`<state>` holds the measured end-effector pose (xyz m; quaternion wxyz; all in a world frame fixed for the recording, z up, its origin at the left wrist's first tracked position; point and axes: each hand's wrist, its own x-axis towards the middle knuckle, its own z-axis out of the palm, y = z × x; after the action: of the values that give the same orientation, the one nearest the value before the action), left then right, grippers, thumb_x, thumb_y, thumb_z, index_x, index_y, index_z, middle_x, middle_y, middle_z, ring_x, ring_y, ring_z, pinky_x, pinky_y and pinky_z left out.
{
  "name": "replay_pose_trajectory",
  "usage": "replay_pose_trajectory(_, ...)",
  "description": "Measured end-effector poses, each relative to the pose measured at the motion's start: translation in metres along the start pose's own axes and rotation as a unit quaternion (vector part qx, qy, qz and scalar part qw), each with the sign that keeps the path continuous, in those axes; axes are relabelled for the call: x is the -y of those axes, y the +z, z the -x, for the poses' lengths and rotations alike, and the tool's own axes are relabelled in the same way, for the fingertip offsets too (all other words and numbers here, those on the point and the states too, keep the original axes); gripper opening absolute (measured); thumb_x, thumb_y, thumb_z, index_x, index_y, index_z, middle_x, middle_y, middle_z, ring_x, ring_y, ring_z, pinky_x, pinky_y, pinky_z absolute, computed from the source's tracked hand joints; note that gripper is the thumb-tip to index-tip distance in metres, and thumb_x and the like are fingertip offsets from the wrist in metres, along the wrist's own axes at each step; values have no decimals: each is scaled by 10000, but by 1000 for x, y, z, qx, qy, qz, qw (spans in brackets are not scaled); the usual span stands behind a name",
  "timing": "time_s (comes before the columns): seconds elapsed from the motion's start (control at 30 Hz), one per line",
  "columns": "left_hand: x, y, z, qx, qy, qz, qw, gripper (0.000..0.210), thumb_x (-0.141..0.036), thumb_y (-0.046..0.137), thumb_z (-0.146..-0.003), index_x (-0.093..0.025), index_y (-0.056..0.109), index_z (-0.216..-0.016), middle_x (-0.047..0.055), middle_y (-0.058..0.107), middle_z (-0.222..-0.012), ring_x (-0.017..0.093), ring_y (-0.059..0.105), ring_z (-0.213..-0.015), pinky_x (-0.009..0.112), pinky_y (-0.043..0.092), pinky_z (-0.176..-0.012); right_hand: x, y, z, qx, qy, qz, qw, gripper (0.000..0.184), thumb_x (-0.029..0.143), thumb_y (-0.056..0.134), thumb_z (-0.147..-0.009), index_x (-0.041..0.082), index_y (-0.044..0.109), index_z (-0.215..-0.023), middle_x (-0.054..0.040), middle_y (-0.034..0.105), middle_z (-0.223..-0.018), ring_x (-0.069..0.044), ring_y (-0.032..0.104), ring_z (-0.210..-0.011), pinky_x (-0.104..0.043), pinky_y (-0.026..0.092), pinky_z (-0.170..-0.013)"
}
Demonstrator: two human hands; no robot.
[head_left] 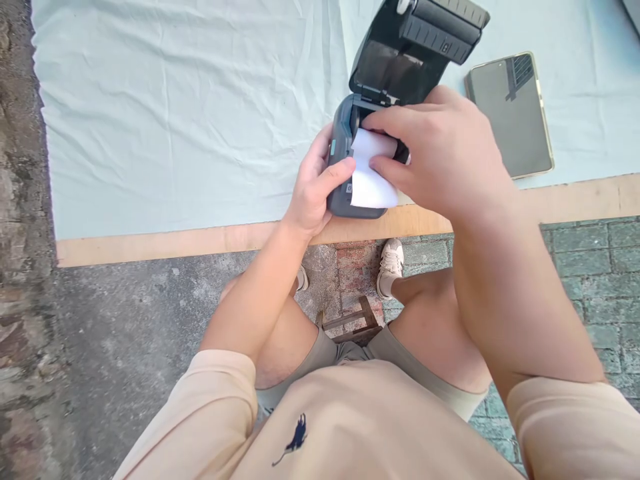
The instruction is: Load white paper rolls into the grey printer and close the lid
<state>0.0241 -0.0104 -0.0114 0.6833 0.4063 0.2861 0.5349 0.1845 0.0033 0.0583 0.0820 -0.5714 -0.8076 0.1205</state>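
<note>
A dark portable label printer (341, 143) is held over the table's near edge, its black lid (387, 67) swung up and away from me. My left hand (317, 180) is closed round the printer's left side, with the thumb lying by the paper's edge. White roll paper (373, 180) sits in the printer's bay, its loose end hanging over the front. My right hand (440, 147) reaches into the bay from the right, thumb and forefinger about the paper roll. The hand covers the printer's right side, and the other fingers are hidden.
A phone (515, 113) lies face up on the pale cloth (175, 120) to the right. The table's wooden edge (200, 243) runs across in front of me. A dark object (633, 13) shows at the top right corner. Below are my knees and a wooden stool (367, 313).
</note>
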Motion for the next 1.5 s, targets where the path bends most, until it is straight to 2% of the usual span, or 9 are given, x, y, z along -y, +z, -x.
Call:
replay_pose_trajectory(0.13, 0, 0, -2, -33, 6, 31, 999, 193, -258, 522, -851, -231, 596, -1027, -25, 636, -829, 162, 676, -1033, 289, 541, -922, 1, -4, 2, -89, -4, -160, 983, 354, 195, 590, -688, 274, 642, -1030, -3, 661, -953, -217, 536, -840, -376, 409, -724)
replay_pose_trajectory(0.23, 1, -5, -6, -71, -1, 55, 996, 189, -297, 468, -876, -215, 619, -953, -24, 658, -805, 141, 693, -900, 293, 543, -910, -10, -11, 1, -183, 21, -408, 894, 298, 175, 498, -633, 206, 615, -904, -16, 569, -816, -115, 450, -648, -281, 303, -555)
replay_pose_trajectory(0.47, -1, -11, -10, -133, -27, 104, 985, 269, -384, 411, -886, -219, 622, -864, -9, 685, -809, 165, 682, -881, 329, 549, -883, -46, -11, -9, -58, 179, -652, 734, 212, 357, 457, -668, 241, 429, -844, -62, 494, -979, -123, 427, -679, -263, 316, -511)
replay_pose_trajectory(0.67, 0, -9, -8, -116, -16, 99, 988, 257, -366, 429, -881, -205, 630, -876, -5, 693, -821, 172, 690, -836, 350, 545, -914, -49, 2, -7, -270, 116, -528, 797, 187, 179, 534, -648, 234, 419, -785, 0, 482, -834, -113, 491, -741, -249, 381, -631)
replay_pose_trajectory(0.83, 1, -12, -8, -116, -16, 85, 989, 262, -381, 423, -887, -216, 627, -882, -9, 691, -832, 169, 693, -873, 349, 527, -952, -65, 11, -2, -255, 143, -237, 926, 422, 106, 499, -641, 287, 501, -1022, -17, 555, -1012, -121, 459, -736, -286, 332, -676)
replay_pose_trajectory(0.93, 2, -12, -8, -113, -19, 79, 990, 265, -400, 423, -883, -222, 620, -893, -5, 694, -866, 183, 694, -923, 362, 521, -963, -69, 15, 0, -190, 199, -187, 943, 537, 86, 529, -600, 263, 551, -1106, -55, 598, -1041, -182, 515, -838, -344, 377, -769)
replay_pose_trajectory(1.07, 2, -12, -8, -120, -25, 66, 990, 280, -410, 402, -887, -230, 612, -930, 3, 695, -892, 201, 686, -999, 369, 513, -975, -50, 7, 14, -339, 63, -83, 935, 469, 52, 436, -584, 195, 580, -1007, -106, 570, -1107, -249, 515, -1056, -412, 374, -952)
replay_pose_trajectory(1.3, 2, -12, -8, -112, -28, 62, 991, 272, -404, 414, -882, -235, 617, -949, -1, 702, -906, 209, 668, -1061, 361, 513, -982, -36, 16, 30, -32, -13, 46, 998, 341, 293, 542, -766, 287, 581, -1105, -85, 612, -1081, -310, 549, -978, -466, 408, -817)
replay_pose_trajectory(1.5, 1, -11, -8, -109, -25, 65, 992, 273, -402, 417, -884, -229, 619, -945, -8, 705, -891, 205, 678, -1039, 365, 521, -976, -35, 24, 20, -42, 45, 9, 998, 386, 204, 549, -759, 293, 579, -1133, -64, 639, -1031, -289, 571, -966, -457, 428, -822)
